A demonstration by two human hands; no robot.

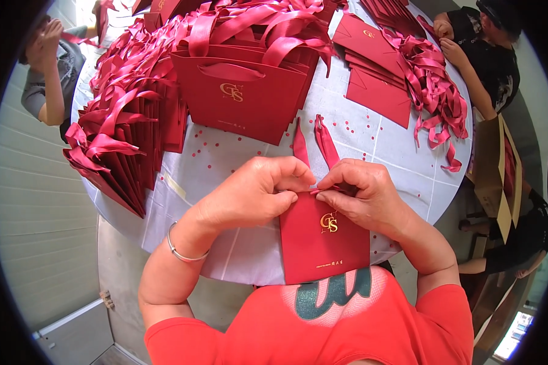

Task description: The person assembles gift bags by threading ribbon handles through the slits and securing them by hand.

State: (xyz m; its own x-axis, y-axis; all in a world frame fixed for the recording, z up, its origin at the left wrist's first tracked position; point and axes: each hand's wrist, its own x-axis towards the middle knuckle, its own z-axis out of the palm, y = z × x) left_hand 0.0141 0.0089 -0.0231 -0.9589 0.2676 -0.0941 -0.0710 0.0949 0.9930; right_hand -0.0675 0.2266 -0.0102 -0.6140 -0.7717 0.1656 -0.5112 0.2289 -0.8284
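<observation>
A small red paper gift bag (pixel 313 243) with a gold emblem lies at the table's near edge, against my shirt. Both hands meet at its top edge. My left hand (pixel 268 185), a bangle on its wrist, pinches at the ribbon by the bag's top. Fingers curled, my right hand (pixel 365 191) grips a short bit of the same pink-red satin ribbon (pixel 326 143). Beyond my fingers the ribbon's two strands stretch away over the cloth. My fingertips hide the spot where ribbon meets bag.
A large stack of red gift bags (pixel 243 91) with ribbon handles stands ahead, and more bags (pixel 128 134) lean at left. Flat bags (pixel 377 91) and loose ribbons (pixel 435 91) lie right. Red paper dots dot the white tablecloth (pixel 213 176). Other people work around; a cardboard box (pixel 490 170) stands right.
</observation>
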